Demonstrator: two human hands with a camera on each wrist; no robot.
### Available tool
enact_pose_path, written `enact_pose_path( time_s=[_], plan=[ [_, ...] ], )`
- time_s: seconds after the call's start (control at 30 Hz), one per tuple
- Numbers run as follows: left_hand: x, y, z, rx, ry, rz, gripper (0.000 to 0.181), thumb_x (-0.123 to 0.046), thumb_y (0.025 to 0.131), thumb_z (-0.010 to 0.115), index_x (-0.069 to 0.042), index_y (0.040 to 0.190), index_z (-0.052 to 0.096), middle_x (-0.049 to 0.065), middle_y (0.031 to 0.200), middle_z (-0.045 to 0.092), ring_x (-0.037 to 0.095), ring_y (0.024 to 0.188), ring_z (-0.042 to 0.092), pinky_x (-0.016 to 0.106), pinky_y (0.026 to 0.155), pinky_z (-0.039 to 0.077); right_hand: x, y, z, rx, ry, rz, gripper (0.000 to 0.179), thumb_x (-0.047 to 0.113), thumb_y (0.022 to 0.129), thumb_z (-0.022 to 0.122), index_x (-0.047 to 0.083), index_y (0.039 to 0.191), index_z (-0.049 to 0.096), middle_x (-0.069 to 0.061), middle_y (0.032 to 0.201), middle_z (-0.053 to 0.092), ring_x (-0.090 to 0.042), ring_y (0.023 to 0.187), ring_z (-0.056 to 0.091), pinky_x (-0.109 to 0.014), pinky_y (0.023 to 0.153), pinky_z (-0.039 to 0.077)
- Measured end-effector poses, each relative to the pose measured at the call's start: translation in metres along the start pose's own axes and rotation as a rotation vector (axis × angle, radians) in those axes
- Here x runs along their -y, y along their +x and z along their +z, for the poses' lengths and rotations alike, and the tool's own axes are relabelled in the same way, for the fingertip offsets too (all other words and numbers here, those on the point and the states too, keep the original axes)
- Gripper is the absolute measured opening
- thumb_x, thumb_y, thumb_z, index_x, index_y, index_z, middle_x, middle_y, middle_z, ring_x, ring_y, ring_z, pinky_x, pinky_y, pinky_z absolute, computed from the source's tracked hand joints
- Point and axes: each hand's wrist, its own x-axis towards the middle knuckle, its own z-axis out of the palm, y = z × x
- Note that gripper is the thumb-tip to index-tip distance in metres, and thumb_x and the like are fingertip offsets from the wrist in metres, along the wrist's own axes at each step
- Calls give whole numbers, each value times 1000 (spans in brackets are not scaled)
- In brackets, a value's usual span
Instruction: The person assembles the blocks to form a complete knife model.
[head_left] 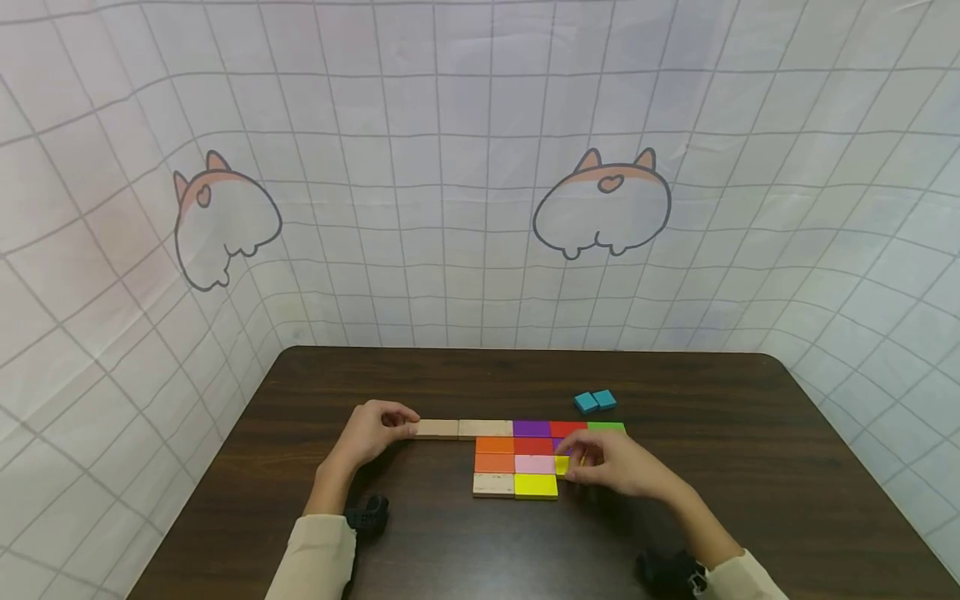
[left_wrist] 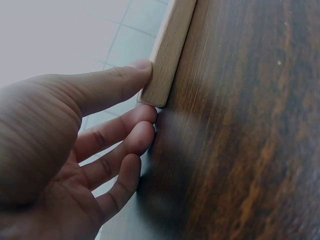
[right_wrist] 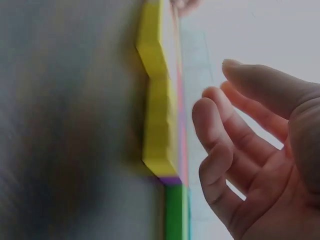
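A flat arrangement of coloured and plain wooden blocks lies on the table. At its upper left end my left hand (head_left: 377,431) pinches a plain wooden block (head_left: 437,429). In the left wrist view the thumb presses the end of that wooden block (left_wrist: 167,65), and the other fingers curl beside it. My right hand (head_left: 618,462) hovers over the right side of the arrangement, near a yellow block (head_left: 562,464) that it partly hides. In the right wrist view its fingers (right_wrist: 210,122) are loosely bent, holding nothing, apart from the yellow blocks (right_wrist: 160,130).
Two small blue blocks (head_left: 595,402) lie behind the arrangement. Purple (head_left: 531,428), red, orange (head_left: 495,462), pink and green blocks sit edge to edge. The dark wooden table (head_left: 420,542) meets a white gridded curtain (head_left: 465,292) at the back and sides.
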Motion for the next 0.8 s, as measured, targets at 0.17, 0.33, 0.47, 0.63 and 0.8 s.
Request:
enact_pose_path(
  time_s=[0.17,0.33,0.47,0.63,0.8],
  plan=[
    [-2,1,-1,0,5,7,10,-23,90,80,-20,99,81,-1,84,67,15,75,56,32,69,46,-15,2,-26,-150,-11,12,29,25,96,74,6,117,69,-1,92,66,-13,74,59,-26,64,52],
    [-2,1,-1,-3,12,12,10,-23,90,80,-20,99,81,-1,83,67,16,75,55,32,69,46,-46,10,-48,-289,76,65,32,19,98,71,0,123,66,-9,91,64,-26,71,60,-31,62,53],
    [-1,2,0,-4,17,4,9,-23,90,80,-21,99,81,-1,83,66,15,74,56,31,69,46,-74,14,-62,-348,120,147,36,19,99,69,0,129,63,-14,93,62,-26,75,60,-32,65,53],
    [0,1,1,-1,20,0,9,-24,90,80,-21,99,81,-2,83,66,14,74,55,31,69,46,-94,20,-76,-314,135,223,45,20,101,66,-2,140,55,-20,103,68,-22,85,65,-31,74,54],
    [-1,1,1,-3,16,11,9,-22,90,80,-20,99,81,-2,83,66,15,75,55,32,69,45,-100,28,-81,-222,133,250,52,19,101,67,-1,146,51,-18,106,70,-22,87,64,-32,77,55]
  ],
)
